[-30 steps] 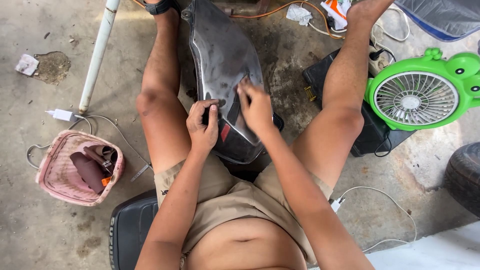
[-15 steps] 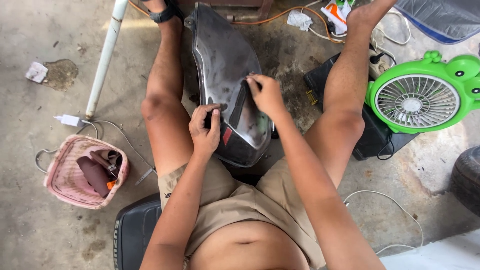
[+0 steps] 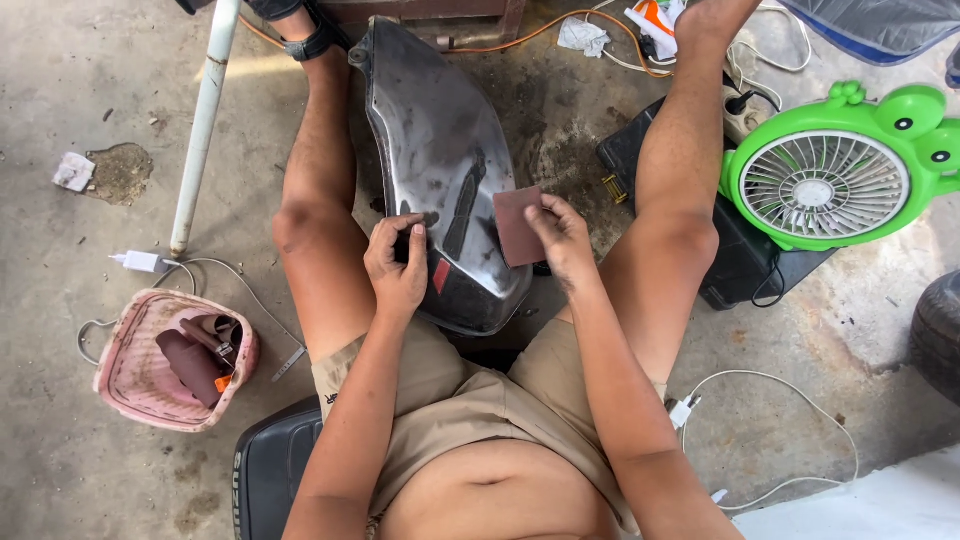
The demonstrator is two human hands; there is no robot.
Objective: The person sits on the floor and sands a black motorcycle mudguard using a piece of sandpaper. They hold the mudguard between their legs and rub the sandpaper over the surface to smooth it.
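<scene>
The right hand pinches a brown square of sandpaper in its grip, flat against the right edge of the dark bodywork panel at mid-frame. The left hand is clenched around the panel's lower left edge. The panel lies between the person's legs on the concrete floor. A pink basket sits at lower left, a green fan at upper right.

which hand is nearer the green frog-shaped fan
Right. The right hand, holding a brown sandpaper sheet at the dark curved panel's edge, is on the side of the green frog-shaped fan. The left hand rests on the panel, farther away.
</scene>
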